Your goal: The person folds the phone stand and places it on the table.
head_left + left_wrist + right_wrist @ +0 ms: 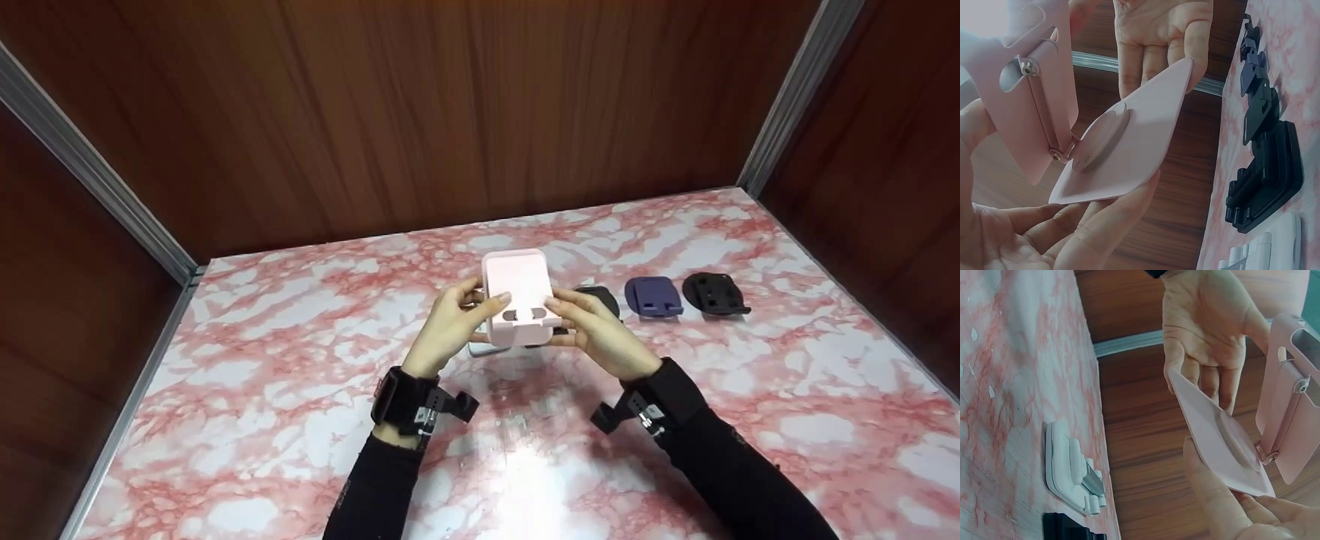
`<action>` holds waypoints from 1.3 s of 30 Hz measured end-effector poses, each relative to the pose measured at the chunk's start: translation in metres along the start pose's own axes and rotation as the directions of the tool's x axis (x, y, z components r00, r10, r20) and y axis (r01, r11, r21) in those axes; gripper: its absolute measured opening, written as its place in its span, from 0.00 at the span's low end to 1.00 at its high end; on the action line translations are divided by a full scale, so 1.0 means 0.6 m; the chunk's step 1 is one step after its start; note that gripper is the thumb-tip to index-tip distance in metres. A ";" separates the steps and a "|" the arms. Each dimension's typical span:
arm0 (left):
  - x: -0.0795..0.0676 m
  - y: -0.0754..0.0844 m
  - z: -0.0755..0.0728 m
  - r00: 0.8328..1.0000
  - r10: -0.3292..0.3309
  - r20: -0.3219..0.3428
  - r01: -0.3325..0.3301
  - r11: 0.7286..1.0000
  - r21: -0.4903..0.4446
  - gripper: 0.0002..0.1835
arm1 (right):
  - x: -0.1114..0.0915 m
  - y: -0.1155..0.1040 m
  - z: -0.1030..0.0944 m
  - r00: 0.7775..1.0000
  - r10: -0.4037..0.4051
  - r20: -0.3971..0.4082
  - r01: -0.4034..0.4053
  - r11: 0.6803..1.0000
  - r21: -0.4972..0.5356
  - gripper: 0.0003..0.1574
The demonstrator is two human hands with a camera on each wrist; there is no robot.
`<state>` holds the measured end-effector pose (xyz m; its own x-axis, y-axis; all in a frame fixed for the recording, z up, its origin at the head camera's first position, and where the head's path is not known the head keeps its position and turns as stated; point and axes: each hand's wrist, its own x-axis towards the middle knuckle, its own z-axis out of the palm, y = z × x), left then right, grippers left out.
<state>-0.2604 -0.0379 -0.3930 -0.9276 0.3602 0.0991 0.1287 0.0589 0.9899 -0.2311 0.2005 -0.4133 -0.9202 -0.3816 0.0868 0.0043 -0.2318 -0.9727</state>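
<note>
Both hands hold up a pink folding phone stand over the table. My left hand grips its left side, thumb on the front plate near the slots and fingers at the base plate. On the opposite side my right hand grips it in much the same way. The left wrist view shows the base plate spread apart from the upper plate, with a hinged arm and a round disc joining them. In the right wrist view, fingers of both hands lie along the base plate's edges.
On the marbled table a black stand and a purple stand sit at the right. A dark stand is partly hidden behind my right hand. A folded black stand and a white one lie nearer. Wooden panels enclose the table.
</note>
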 end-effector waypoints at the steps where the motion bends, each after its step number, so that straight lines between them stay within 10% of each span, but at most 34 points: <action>1: 0.000 -0.001 0.000 1.000 0.005 -0.004 -0.005 1.000 0.011 0.22 | 0.000 0.001 0.000 1.000 0.001 -0.001 -0.001 1.000 0.002 0.41; 39: 0.001 0.000 -0.001 1.000 -0.022 0.008 0.022 0.999 0.036 0.26 | 0.001 0.005 -0.005 1.000 -0.020 0.018 0.020 1.000 -0.009 0.40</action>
<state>-0.2611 -0.0381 -0.3927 -0.9272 0.3667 0.0765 0.1210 0.1000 0.9876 -0.2326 0.2023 -0.4167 -0.9131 -0.3925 0.1102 -0.0178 -0.2316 -0.9726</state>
